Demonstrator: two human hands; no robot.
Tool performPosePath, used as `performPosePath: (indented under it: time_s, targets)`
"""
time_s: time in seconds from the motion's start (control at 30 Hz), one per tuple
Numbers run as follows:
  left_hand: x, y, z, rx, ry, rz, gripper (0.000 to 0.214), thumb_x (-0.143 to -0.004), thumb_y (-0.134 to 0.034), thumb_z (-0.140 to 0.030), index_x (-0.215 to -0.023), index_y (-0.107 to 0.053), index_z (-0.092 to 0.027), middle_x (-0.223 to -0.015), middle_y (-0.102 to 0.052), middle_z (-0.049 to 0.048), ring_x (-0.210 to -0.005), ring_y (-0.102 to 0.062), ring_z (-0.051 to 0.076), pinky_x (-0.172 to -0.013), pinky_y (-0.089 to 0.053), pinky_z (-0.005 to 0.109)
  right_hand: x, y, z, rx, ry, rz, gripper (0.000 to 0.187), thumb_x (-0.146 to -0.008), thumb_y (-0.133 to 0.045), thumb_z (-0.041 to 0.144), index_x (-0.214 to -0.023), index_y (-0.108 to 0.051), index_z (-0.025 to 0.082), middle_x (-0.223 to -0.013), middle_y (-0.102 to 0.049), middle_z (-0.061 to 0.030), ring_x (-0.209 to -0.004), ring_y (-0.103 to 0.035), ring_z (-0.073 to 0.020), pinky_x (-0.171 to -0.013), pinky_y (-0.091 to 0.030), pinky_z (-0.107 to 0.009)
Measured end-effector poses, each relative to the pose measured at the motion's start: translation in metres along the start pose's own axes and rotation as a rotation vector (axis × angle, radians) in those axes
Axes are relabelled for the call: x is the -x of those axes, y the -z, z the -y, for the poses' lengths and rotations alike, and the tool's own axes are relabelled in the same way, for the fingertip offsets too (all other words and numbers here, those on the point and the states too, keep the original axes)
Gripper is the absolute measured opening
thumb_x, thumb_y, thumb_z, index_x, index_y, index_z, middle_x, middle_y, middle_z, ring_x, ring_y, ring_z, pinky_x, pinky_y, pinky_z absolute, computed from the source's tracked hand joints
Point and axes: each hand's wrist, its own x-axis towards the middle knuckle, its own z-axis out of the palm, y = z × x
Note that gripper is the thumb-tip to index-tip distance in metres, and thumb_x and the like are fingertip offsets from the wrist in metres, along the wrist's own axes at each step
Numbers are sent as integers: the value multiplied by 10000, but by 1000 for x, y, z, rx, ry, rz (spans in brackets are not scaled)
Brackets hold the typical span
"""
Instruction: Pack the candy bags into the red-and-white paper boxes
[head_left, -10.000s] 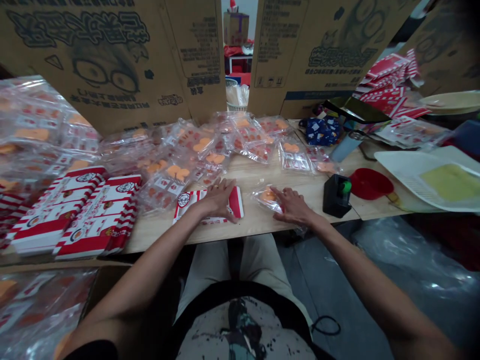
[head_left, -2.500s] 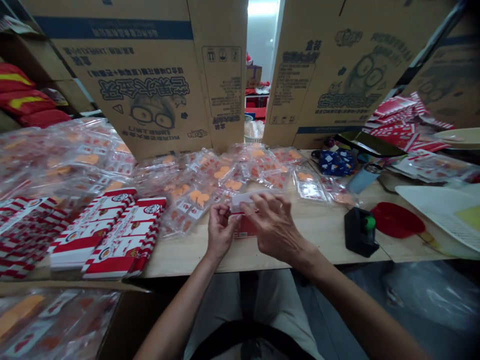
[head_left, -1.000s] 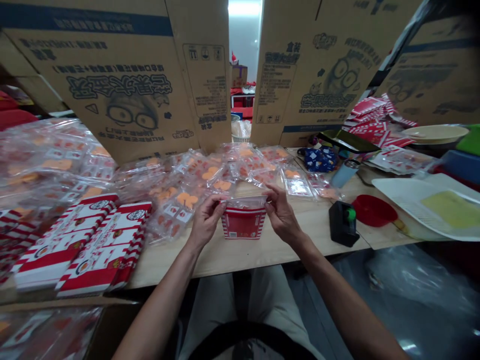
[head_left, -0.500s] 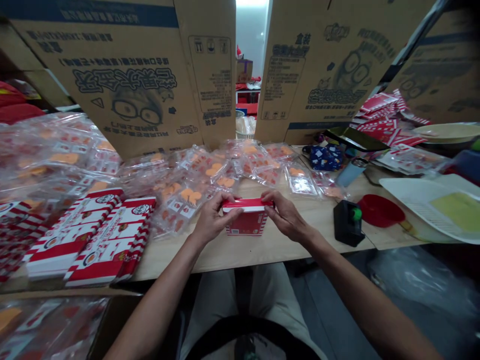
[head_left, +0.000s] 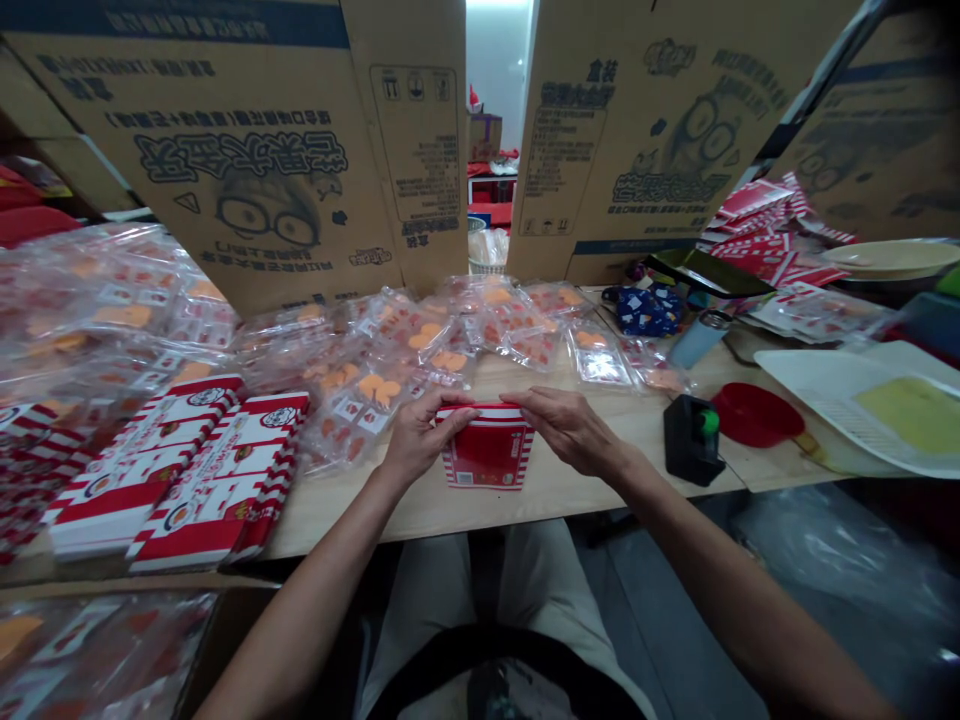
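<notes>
A small red carton (head_left: 487,455) with red-and-white striped edges stands on the wooden table in front of me, its printed face toward me. My left hand (head_left: 426,432) pinches the carton's upper left corner, thumb along the front of the top edge. At the upper right, my right hand (head_left: 566,428) has its fingers together on the top edge; its thumb lies low against the corner. To the left lie flat striped cartons (head_left: 217,470) in stacks. Clear plastic packets (head_left: 375,400) with orange pieces are heaped behind and to the left.
Tall brown cardboard boxes (head_left: 285,150) wall off the back. On the right are a black tape dispenser (head_left: 691,440), a red bowl (head_left: 757,414), a pale plastic tray (head_left: 825,385) and a light blue bottle (head_left: 699,340). An open box (head_left: 240,620) of packets sits at lower left.
The carton's top flap, whose white edge stuck out toward me, is now folded down at the top. More of the front face shows, and my right fingers lie flatter along the top edge.
</notes>
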Motion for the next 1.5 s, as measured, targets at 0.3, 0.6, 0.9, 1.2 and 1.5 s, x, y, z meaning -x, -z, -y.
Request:
performPosePath:
  time_s: [0.3,0.6,0.9,1.2,1.5]
  targets:
    - [22,-15,-13,115,89,-175,196,-880,-739,-321,-1038,-699,-213,-896,-743,28,-765,-683,164,-708,-523,256,1,5,23,-35,-69,40,222,-1059,-370,250,-1089,-584,200,-927,-671,-56,-809,-616,-182,-740,-481,-306]
    - [44,-11,-27,200,-36,-82,160,-989,-573,-316,-949,-678,-202,-1002,-710,90,-940,-658,205,-849,-510,329,30,-18,43,-160,-71,-194,114,-1001,-446,154,-1047,-528,220,-1052,-648,-92,-915,-628,-199,-807,-509,-331]
    - [46,-8,-9,120,-129,-77,146,-972,-602,-312,-986,-693,-198,-971,-724,74,-908,-669,195,-825,-512,317,37,-14,33,-185,19,-162,262,-977,-456,123,-1184,-583,223,-1096,-648,-84,-1015,-627,-200,-857,-512,-335]
    - [48,-19,-19,11,-156,-185,157,-984,-551,-253,-987,-696,-194,-889,-684,32,-843,-637,164,-772,-506,290,23,2,45,-378,-327,-125,103,-904,-581,203,-806,-550,202,-760,-615,3,-681,-538,-141,-620,-405,-261]
    - [51,-5,-17,58,-276,-57,202,-986,-536,-147,-1099,-695,-200,-1037,-693,85,-953,-667,180,-799,-532,315,35,-1,37,-156,68,-166,98,-980,-495,127,-986,-555,204,-1020,-673,-103,-943,-631,-202,-812,-493,-322]
